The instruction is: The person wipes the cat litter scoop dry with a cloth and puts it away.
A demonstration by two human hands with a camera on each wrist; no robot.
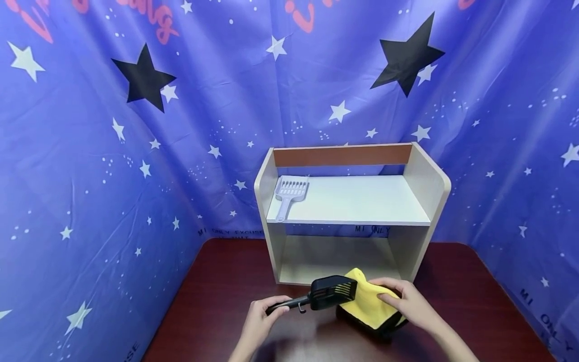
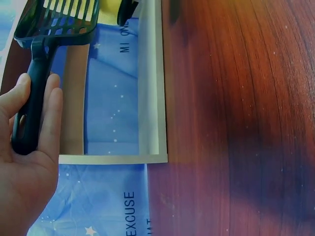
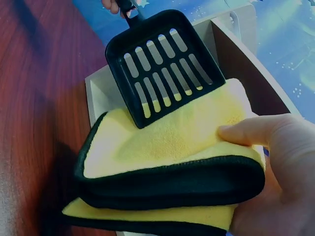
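My left hand [image 1: 261, 319] grips the handle of a black slotted litter scoop [image 3: 162, 64], held up in front of the shelf. In my right hand [image 1: 409, 300] is a folded yellow cloth with black edging [image 3: 172, 142], pinched between thumb and fingers. The scoop's front edge meets the cloth's yellow face in the right wrist view, and yellow shows through its lower slots. From the left wrist, the scoop handle [image 2: 32, 103] lies between thumb and fingers. Part of the right hand's fingers is hidden behind the cloth.
A small two-level shelf [image 1: 348, 223] stands at the back of the dark red wooden table [image 1: 217, 291]. On its upper board, at the left, lies a light grey slotted scoop [image 1: 290, 193]. Blue star-patterned curtain [image 1: 217, 100] surrounds the table behind and at both sides.
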